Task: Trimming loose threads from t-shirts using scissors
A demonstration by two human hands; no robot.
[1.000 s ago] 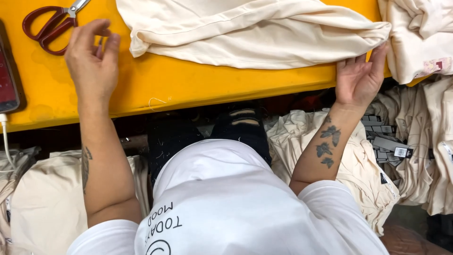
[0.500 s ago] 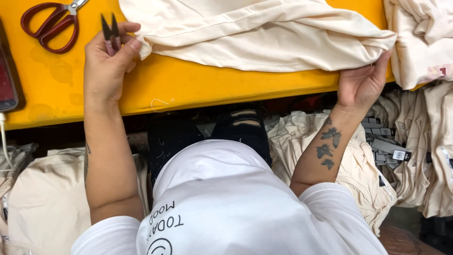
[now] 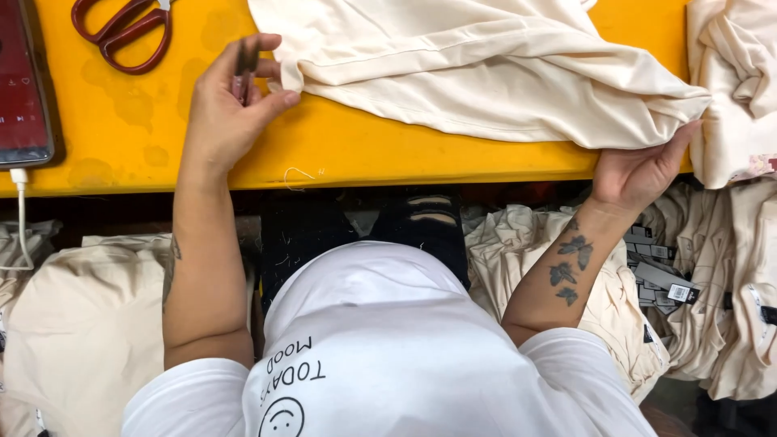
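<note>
Pinching small dark thread snips (image 3: pixel 245 66) at the corner of the cream cotton garment (image 3: pixel 477 73) lying on the yellow table (image 3: pixel 364 154), the left hand (image 3: pixel 231 113) is seemingly only beginning trimming, while the right hand (image 3: pixel 639 174) is gripping the garment's far hem.

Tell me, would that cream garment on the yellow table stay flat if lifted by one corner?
Probably not: the cream garment lies in soft folds, so it should droop. It likely slides easily on the smooth yellow table. It looks light, since the right hand holds only its edge.
</note>
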